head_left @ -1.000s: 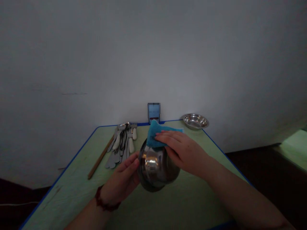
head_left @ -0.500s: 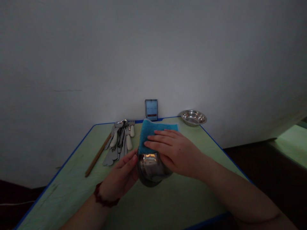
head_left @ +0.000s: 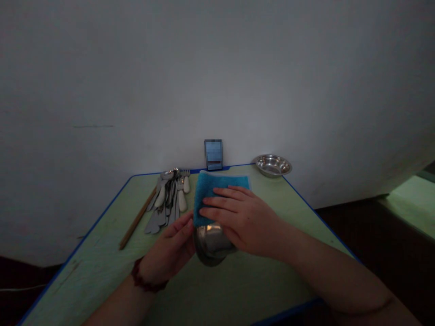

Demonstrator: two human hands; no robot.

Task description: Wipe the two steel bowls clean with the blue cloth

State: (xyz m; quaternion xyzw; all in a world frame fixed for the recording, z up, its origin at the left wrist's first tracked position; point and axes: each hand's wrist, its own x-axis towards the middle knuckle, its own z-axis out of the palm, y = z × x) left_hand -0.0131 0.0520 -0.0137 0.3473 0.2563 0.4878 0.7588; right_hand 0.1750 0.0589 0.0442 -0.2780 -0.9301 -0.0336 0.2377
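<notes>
A shiny stainless steel bowl is held tilted on its side above the table, its rim toward the left. My left hand, with a dark red bracelet at the wrist, grips that rim between thumb and fingers. Over the upper side of the bowl lies a blue cloth. My right hand presses the cloth onto the metal with its fingers stretched across it; the thumb lies lower, against the bowl. Cloth and hand hide much of the bowl's outer wall and its base.
Several spoons, forks and knives lie in a pile at the left back, beside wooden chopsticks. A phone leans on the wall behind the green table. Another shallow metal bowl rests at the back right corner.
My right hand and the cloth have slid left and toward me over the bowl, covering more of it. My left hand keeps its grip on the rim. The whole view has shifted slightly.
</notes>
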